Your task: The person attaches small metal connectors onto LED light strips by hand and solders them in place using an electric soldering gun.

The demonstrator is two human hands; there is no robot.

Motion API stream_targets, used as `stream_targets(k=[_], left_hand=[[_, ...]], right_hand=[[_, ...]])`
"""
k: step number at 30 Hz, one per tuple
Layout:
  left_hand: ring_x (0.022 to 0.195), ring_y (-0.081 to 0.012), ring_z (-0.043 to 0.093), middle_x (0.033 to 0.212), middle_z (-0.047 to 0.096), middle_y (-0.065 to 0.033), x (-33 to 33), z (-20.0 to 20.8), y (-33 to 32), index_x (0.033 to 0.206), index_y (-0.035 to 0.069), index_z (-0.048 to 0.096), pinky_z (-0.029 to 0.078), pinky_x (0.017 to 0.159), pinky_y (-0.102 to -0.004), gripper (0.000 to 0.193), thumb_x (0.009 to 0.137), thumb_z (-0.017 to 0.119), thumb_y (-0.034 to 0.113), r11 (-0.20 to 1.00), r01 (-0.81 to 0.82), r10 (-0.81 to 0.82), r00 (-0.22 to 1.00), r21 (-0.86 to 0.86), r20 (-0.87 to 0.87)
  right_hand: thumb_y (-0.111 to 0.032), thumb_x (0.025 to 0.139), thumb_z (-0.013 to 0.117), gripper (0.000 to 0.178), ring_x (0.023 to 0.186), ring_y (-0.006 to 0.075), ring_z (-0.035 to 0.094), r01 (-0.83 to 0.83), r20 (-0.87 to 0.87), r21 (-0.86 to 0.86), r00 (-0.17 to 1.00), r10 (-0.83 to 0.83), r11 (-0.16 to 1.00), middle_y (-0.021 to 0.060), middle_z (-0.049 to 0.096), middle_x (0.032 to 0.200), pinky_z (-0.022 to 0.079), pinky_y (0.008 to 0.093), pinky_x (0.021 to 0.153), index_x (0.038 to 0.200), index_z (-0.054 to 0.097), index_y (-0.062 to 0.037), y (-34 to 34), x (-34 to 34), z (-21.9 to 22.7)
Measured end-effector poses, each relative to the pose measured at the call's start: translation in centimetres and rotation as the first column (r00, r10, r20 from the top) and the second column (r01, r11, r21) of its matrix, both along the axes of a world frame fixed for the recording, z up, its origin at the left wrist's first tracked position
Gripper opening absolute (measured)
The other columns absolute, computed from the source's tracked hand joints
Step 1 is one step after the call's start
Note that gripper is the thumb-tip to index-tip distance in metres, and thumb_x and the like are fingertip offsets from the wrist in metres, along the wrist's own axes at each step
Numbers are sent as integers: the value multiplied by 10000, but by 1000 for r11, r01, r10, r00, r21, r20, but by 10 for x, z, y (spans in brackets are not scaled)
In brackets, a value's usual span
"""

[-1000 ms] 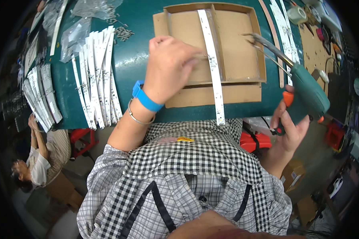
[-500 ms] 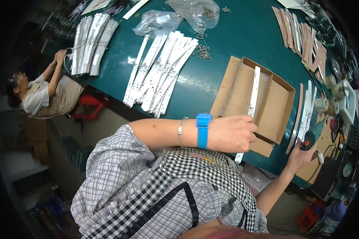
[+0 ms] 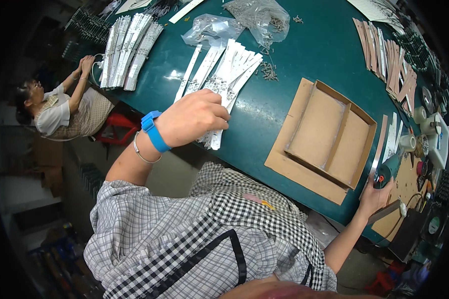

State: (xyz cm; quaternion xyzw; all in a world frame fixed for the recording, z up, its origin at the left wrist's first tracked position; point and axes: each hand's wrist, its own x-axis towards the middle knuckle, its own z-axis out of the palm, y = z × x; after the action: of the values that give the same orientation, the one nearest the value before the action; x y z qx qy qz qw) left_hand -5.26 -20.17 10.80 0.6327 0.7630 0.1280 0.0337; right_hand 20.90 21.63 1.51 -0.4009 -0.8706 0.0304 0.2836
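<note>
My left hand [image 3: 197,117], with a blue band at the wrist, is over the near part of a pile of flat white strips [image 3: 237,62]. Its fingers are curled down onto the pile, and what lies between them is hidden. Far to the right, my right hand [image 3: 375,200] is wrapped around a dark green handheld power tool [image 3: 390,167] with a red button. Between the hands lies a cardboard tray [image 3: 351,130] with a divider, set on a flat cardboard sheet [image 3: 283,144]; no strip lies across it.
Clear plastic bags [image 3: 264,20] and loose screws [image 3: 269,72] lie beyond the pile. Bundled white strips [image 3: 129,52] stand at the left, near a seated person [image 3: 60,107]. Brown and white strips [image 3: 389,60], tape rolls [image 3: 408,143] and a white bin [image 3: 439,142] line the right side.
My left hand has swung left from the cardboard tray to the strip pile. The white strip that lay across the tray is gone from it. My right hand still grips the tool.
</note>
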Motion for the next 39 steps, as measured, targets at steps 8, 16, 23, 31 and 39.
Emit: stream_targets(k=[8, 16, 23, 31, 39], left_hand=[[850, -200, 564, 945, 682, -7, -7, -9, -23, 827, 65, 708, 442, 778, -326, 215, 658, 619, -35, 984, -95, 99, 995, -152, 17], [868, -241, 572, 924, 680, -41, -2, -5, -23, 876, 50, 702, 455, 795, -354, 286, 642, 597, -77, 967, -164, 183, 979, -195, 87], [834, -249, 589, 890, 672, -68, 29, -2, 34, 881, 51, 684, 466, 738, -361, 227, 672, 653, -34, 970, -242, 240, 965, 17, 103], [747, -271, 624, 819, 660, -110, 8, -77, 115, 870, 37, 676, 492, 660, -337, 102, 769, 667, 41, 789, -571, 537, 820, 225, 198], [889, -318, 611, 987, 658, -96, -6, -87, 133, 926, 55, 686, 501, 757, -376, 173, 761, 691, 105, 799, -555, 568, 823, 231, 14]], right_hand=[[-244, 792, 747, 577, 993, 339, 621, -40, -8, -22, 999, 39, 999, 210, 623, 1092, 481, 376, 836, 1225, 497, 43, 0, -7, -5], [124, 780, 654, 428, 815, 83, 537, -279, -609, -521, 784, -122, 806, 57, 573, 916, 465, 227, 744, 1174, 504, 47, -11, 16, 10], [184, 762, 609, 570, 812, 105, 547, -524, -698, -496, 715, 41, 693, 75, 571, 967, 485, 255, 740, 1290, 438, 52, -80, 16, 39], [90, 721, 694, 433, 813, 156, 634, -486, -506, -584, 844, 177, 650, 93, 644, 972, 504, 267, 699, 1117, 543, 1, -124, -7, 25], [78, 621, 690, 602, 890, 378, 641, -524, -311, -367, 848, 430, 769, 213, 627, 1015, 523, 388, 767, 1193, 520, 2, -140, -44, 43]])
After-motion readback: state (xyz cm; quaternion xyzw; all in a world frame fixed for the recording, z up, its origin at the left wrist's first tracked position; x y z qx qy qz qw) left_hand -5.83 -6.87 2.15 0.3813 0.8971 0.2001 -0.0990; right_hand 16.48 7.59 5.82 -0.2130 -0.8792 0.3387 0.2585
